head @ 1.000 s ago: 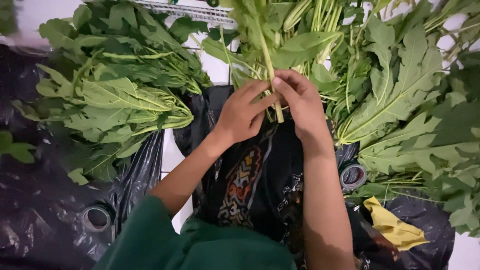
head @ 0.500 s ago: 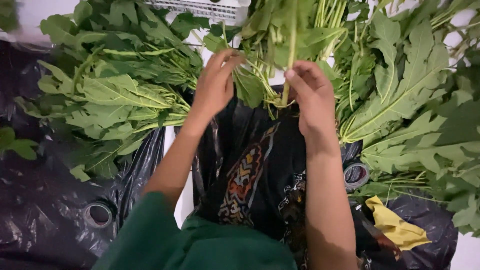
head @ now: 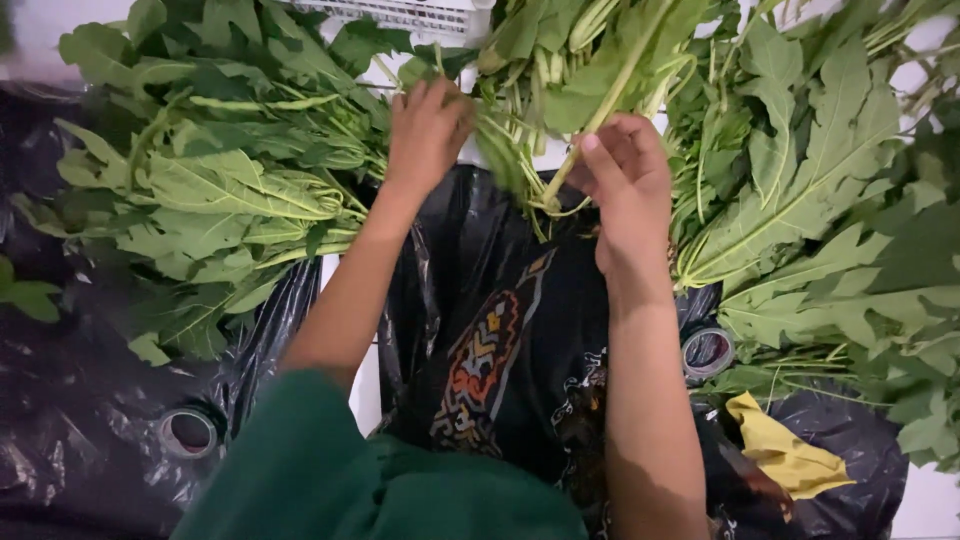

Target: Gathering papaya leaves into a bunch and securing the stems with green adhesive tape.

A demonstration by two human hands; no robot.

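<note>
My right hand (head: 628, 185) grips a bundle of green leaf stalks (head: 585, 70) near their cut ends, held up at the top middle. My left hand (head: 425, 130) reaches forward and left, its fingers curled into the stems at the edge of the pile of lobed green leaves (head: 215, 190) on the left. Whether it holds a stem is hidden by the leaves. A dark patterned cloth (head: 490, 350) lies on my lap below both hands.
Another heap of large lobed leaves (head: 830, 230) fills the right side. Black plastic sheeting (head: 70, 400) covers the floor. Two tape rolls lie on it, one at lower left (head: 188, 432) and one at right (head: 707, 352). A yellow cloth (head: 780, 450) sits lower right. A white crate (head: 400, 15) stands at the top.
My left hand has left the bundle and moved left toward the left leaf pile. My right hand has lifted the bundle of stalks slightly higher and to the right.
</note>
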